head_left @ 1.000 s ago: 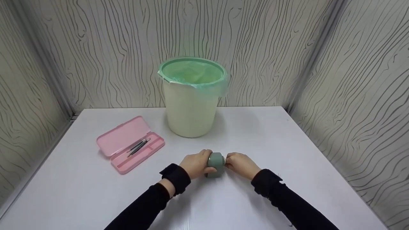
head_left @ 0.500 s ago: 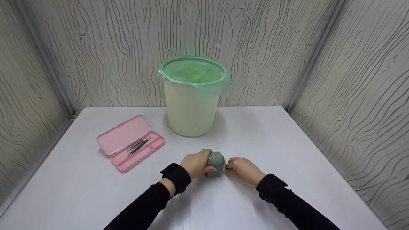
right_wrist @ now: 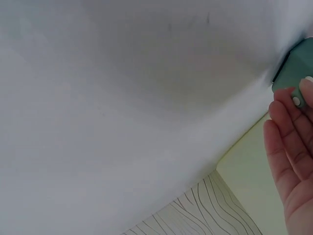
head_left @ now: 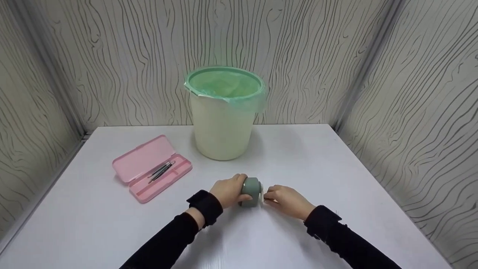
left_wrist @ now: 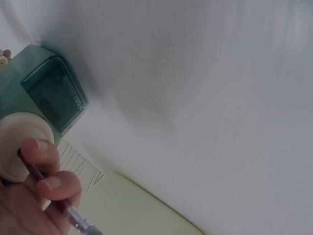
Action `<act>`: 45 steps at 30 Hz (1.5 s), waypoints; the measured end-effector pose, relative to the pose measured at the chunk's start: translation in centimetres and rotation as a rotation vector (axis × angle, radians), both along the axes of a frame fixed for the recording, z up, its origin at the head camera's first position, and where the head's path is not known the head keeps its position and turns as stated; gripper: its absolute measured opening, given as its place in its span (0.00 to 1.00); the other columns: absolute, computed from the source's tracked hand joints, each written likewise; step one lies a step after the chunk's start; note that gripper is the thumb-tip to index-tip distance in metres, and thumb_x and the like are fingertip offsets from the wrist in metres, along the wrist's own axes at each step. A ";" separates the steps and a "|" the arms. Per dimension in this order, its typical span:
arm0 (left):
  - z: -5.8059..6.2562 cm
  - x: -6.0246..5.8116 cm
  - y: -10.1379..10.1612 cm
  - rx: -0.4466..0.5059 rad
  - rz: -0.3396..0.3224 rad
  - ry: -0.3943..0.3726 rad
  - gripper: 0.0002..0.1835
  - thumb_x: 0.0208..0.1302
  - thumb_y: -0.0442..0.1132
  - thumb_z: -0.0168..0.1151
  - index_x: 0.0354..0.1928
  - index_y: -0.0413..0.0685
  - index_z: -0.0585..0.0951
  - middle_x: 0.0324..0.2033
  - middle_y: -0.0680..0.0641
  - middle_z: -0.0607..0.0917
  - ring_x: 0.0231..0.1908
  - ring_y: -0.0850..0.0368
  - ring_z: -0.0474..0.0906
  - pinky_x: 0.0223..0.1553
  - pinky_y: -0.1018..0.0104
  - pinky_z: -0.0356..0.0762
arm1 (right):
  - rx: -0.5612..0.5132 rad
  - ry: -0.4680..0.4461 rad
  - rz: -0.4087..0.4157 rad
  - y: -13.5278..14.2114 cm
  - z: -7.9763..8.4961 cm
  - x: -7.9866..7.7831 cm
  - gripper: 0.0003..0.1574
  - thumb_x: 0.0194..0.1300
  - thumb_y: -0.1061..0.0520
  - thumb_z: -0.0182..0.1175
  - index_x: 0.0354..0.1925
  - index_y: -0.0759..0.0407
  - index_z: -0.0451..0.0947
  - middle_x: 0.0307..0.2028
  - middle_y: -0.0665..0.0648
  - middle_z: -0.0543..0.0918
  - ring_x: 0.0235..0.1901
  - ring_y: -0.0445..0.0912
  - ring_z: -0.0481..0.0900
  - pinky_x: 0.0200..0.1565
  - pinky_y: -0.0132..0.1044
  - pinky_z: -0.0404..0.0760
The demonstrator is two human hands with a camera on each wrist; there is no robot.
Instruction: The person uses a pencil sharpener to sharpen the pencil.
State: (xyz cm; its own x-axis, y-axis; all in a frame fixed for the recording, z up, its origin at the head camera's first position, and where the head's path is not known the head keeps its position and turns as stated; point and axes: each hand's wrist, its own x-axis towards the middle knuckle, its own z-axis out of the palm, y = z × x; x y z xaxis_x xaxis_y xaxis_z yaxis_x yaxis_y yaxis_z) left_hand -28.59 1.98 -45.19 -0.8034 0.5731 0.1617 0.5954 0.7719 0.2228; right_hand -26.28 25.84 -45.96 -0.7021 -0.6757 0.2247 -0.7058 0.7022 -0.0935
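Note:
A green crank pencil sharpener (head_left: 250, 188) sits on the white table, its dark see-through shavings drawer (left_wrist: 56, 93) showing in the left wrist view. My left hand (head_left: 227, 191) is against its left side. There its curled fingers (left_wrist: 58, 186) hold a dark red pencil (left_wrist: 62, 204) with a silver end, the other end at the sharpener's pale round face (left_wrist: 22, 139). On the opposite side, my right hand (head_left: 289, 200) pinches the small knob (right_wrist: 296, 101) of the pale crank (head_left: 262, 194). The pencil is hidden in the head view.
An open pink pencil case (head_left: 140, 161) with several pencils (head_left: 161, 172) lies to the left. A tall cream bin (head_left: 223, 129) with a green rim and a plastic liner stands behind the sharpener. Wood-patterned walls (head_left: 306, 67) enclose the table.
The right hand has moved slightly down and to the right with the crank, which now points down toward the table. The left hand and sharpener stay in place.

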 end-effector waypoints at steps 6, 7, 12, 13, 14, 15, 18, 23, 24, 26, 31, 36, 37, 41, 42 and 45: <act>0.2 -0.2 0.0 -0.004 -0.009 -0.016 0.33 0.67 0.60 0.65 0.63 0.44 0.72 0.49 0.44 0.85 0.39 0.52 0.85 0.40 0.58 0.85 | -0.024 0.036 0.021 0.3 1.1 0.7 0.03 0.66 0.63 0.67 0.39 0.59 0.87 0.33 0.52 0.87 0.34 0.43 0.83 0.37 0.32 0.83; 0.2 -0.3 0.0 -0.002 -0.011 -0.014 0.33 0.67 0.60 0.65 0.63 0.44 0.72 0.49 0.44 0.85 0.39 0.52 0.85 0.40 0.58 0.85 | -0.028 0.045 0.025 0.3 1.3 0.8 0.03 0.66 0.63 0.68 0.39 0.59 0.87 0.33 0.52 0.87 0.34 0.43 0.83 0.37 0.32 0.82; -0.1 -0.4 0.0 -0.003 -0.006 -0.016 0.34 0.67 0.60 0.65 0.64 0.44 0.72 0.50 0.44 0.85 0.40 0.52 0.86 0.41 0.58 0.86 | -0.031 0.072 0.037 0.4 2.2 1.1 0.03 0.66 0.63 0.68 0.39 0.59 0.87 0.34 0.52 0.86 0.33 0.43 0.83 0.36 0.31 0.82; -0.1 -0.4 0.0 -0.005 -0.005 -0.017 0.34 0.67 0.60 0.65 0.64 0.44 0.72 0.50 0.44 0.85 0.40 0.52 0.86 0.41 0.58 0.86 | -0.027 0.075 0.040 0.4 2.3 1.1 0.03 0.66 0.63 0.68 0.40 0.59 0.87 0.34 0.52 0.86 0.34 0.43 0.83 0.36 0.31 0.82; -0.2 -0.4 0.0 -0.007 -0.004 -0.019 0.34 0.67 0.60 0.64 0.64 0.44 0.71 0.50 0.44 0.85 0.40 0.52 0.86 0.41 0.58 0.86 | -0.025 0.079 0.041 0.4 2.4 1.1 0.04 0.66 0.63 0.68 0.40 0.59 0.87 0.34 0.53 0.86 0.34 0.43 0.83 0.36 0.31 0.82; -0.2 -0.4 0.1 -0.010 -0.002 -0.021 0.34 0.68 0.61 0.64 0.64 0.44 0.71 0.51 0.44 0.85 0.40 0.52 0.86 0.42 0.58 0.86 | -0.024 0.085 0.044 0.4 2.4 1.1 0.04 0.66 0.63 0.68 0.40 0.59 0.87 0.34 0.53 0.86 0.34 0.43 0.83 0.36 0.31 0.83; -0.2 -0.5 0.1 -0.010 0.000 -0.025 0.34 0.68 0.61 0.64 0.64 0.44 0.71 0.50 0.44 0.84 0.40 0.52 0.86 0.41 0.58 0.86 | -0.022 0.108 0.049 0.5 2.6 1.0 0.03 0.66 0.62 0.68 0.39 0.58 0.87 0.34 0.52 0.85 0.33 0.43 0.82 0.36 0.31 0.82; 0.0 -0.4 0.2 -0.027 -0.009 -0.005 0.34 0.67 0.61 0.64 0.64 0.44 0.71 0.50 0.44 0.84 0.39 0.52 0.86 0.40 0.59 0.86 | -0.036 0.130 0.042 0.7 3.3 0.5 0.02 0.67 0.62 0.67 0.39 0.58 0.86 0.34 0.52 0.85 0.33 0.42 0.81 0.35 0.31 0.81; 0.0 -0.4 0.2 -0.036 -0.013 0.008 0.34 0.67 0.61 0.64 0.64 0.44 0.72 0.50 0.44 0.85 0.39 0.52 0.86 0.39 0.59 0.86 | -0.039 0.132 0.039 0.7 3.5 0.4 0.02 0.67 0.62 0.67 0.39 0.58 0.86 0.34 0.52 0.85 0.33 0.43 0.81 0.35 0.31 0.81; 0.1 -0.3 0.2 -0.050 -0.016 0.027 0.34 0.67 0.61 0.64 0.63 0.44 0.72 0.49 0.44 0.85 0.38 0.53 0.86 0.38 0.59 0.86 | -0.043 0.124 0.029 0.7 3.8 0.1 0.03 0.67 0.62 0.67 0.39 0.58 0.86 0.34 0.52 0.85 0.34 0.43 0.82 0.36 0.32 0.82; 0.1 -0.3 0.2 -0.068 -0.020 0.047 0.34 0.68 0.61 0.64 0.63 0.43 0.73 0.47 0.44 0.85 0.37 0.53 0.86 0.37 0.60 0.86 | -0.058 0.099 0.014 0.5 4.4 -0.7 0.02 0.67 0.62 0.66 0.39 0.58 0.86 0.35 0.52 0.86 0.35 0.45 0.83 0.38 0.34 0.83; 0.0 -0.4 0.2 -0.060 -0.031 0.056 0.34 0.68 0.61 0.64 0.62 0.41 0.73 0.47 0.44 0.85 0.35 0.54 0.85 0.36 0.61 0.85 | -0.047 0.083 -0.007 0.3 4.9 -1.0 0.03 0.68 0.62 0.66 0.40 0.59 0.86 0.35 0.53 0.86 0.35 0.46 0.84 0.38 0.36 0.83; 0.0 -0.4 0.2 -0.058 -0.033 0.054 0.34 0.68 0.61 0.64 0.62 0.41 0.73 0.47 0.44 0.85 0.35 0.54 0.85 0.36 0.60 0.85 | -0.042 0.081 -0.013 0.3 5.0 -1.1 0.03 0.68 0.62 0.66 0.40 0.59 0.86 0.35 0.53 0.86 0.35 0.46 0.84 0.38 0.36 0.84; 0.2 -0.6 0.3 -0.048 -0.044 0.021 0.33 0.68 0.61 0.63 0.61 0.42 0.72 0.46 0.44 0.84 0.35 0.54 0.84 0.37 0.60 0.85 | -0.024 0.087 -0.030 0.2 5.3 -1.4 0.04 0.68 0.62 0.66 0.39 0.59 0.87 0.35 0.54 0.87 0.35 0.46 0.85 0.38 0.37 0.84; 0.2 -0.6 0.2 -0.043 -0.042 0.011 0.33 0.68 0.61 0.64 0.62 0.42 0.72 0.47 0.44 0.84 0.35 0.54 0.84 0.38 0.60 0.85 | -0.018 0.087 -0.032 0.1 5.4 -1.5 0.03 0.68 0.62 0.66 0.39 0.59 0.87 0.35 0.54 0.87 0.35 0.46 0.85 0.38 0.37 0.84; 0.2 -0.7 0.2 -0.041 -0.039 -0.009 0.33 0.68 0.61 0.63 0.63 0.42 0.72 0.48 0.45 0.84 0.37 0.54 0.84 0.40 0.59 0.85 | 0.001 0.089 -0.035 -0.1 5.6 -1.6 0.03 0.68 0.61 0.66 0.38 0.59 0.87 0.34 0.54 0.87 0.35 0.46 0.85 0.38 0.36 0.84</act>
State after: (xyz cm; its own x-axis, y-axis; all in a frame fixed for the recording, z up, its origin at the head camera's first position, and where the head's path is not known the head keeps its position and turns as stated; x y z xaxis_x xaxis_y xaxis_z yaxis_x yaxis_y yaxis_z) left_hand -29.33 2.20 -44.99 -0.7815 0.6101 0.1305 0.6235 0.7567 0.1966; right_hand -27.84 25.78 -40.38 -0.7026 -0.6512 0.2867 -0.6862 0.7268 -0.0307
